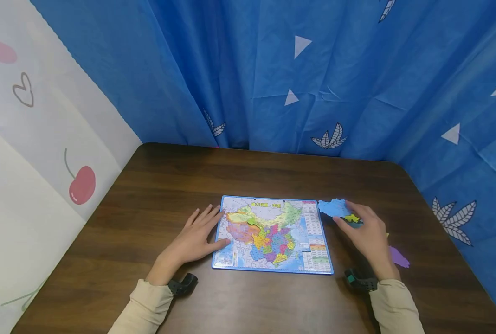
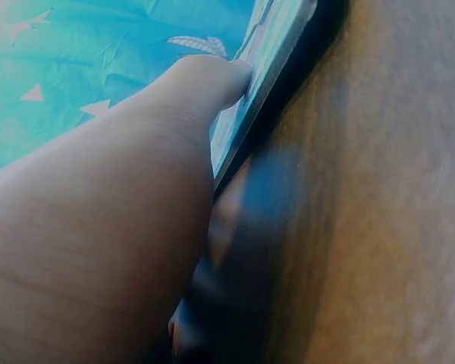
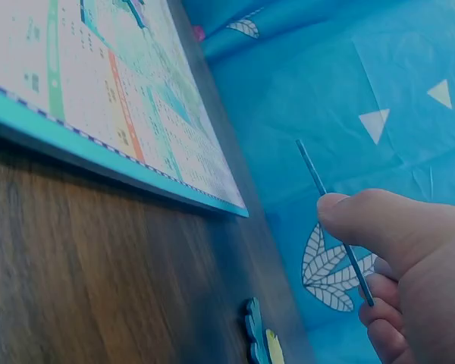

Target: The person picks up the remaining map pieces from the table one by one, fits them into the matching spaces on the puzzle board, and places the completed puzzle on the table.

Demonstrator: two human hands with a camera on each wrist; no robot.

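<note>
A map puzzle board [image 1: 239, 204] with a blue border and many coloured regions lies flat on the table. My left hand [image 1: 195, 239] rests at its left edge with fingers spread, the thumb over the border; the left wrist view shows that thumb [image 2: 227, 80] on the board's edge. Off the board's upper right corner, my right hand [image 1: 366, 232] pinches a light blue puzzle piece [image 1: 330, 208] between thumb and fingers. Seen edge-on in the right wrist view, this thin piece [image 3: 311, 167] is held up above the table.
Beneath the right hand lie a yellow puzzle piece [image 1: 351, 218] and a teal piece [image 3: 253, 334]. A purple piece [image 1: 399, 257] is to the right of the right wrist. The brown wooden table [image 1: 273, 171] meets a blue curtain [image 1: 264, 93] behind and a white printed cloth [image 1: 43, 139] at left.
</note>
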